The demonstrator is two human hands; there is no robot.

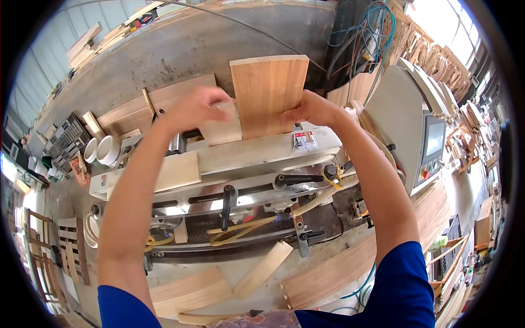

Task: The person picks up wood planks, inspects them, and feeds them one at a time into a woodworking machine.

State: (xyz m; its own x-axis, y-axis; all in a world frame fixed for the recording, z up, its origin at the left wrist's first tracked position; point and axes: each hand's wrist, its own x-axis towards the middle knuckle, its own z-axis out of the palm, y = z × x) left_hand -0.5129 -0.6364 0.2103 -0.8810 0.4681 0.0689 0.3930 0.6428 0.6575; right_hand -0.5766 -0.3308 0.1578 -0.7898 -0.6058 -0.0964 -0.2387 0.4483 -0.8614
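A broad reddish-brown wooden board [270,95] stands upright at the back of a long white machine beam. My right hand [314,109] is closed on its right edge, the fingers reaching round to its near face. My left hand [199,109], smeared by motion, is over a pale, blurred wooden piece [223,127] left of the board. Whether its fingers grip that piece cannot be made out. A pale flat board [179,171] lies on the beam [262,152] below my left hand.
Black clamp levers [227,208] stick out from the machine's near side. Loose boards [191,292] lie closest to me. A control panel [435,142] with a screen stands at right. White buckets [108,148] are at left, and hoses [377,33] hang at the back.
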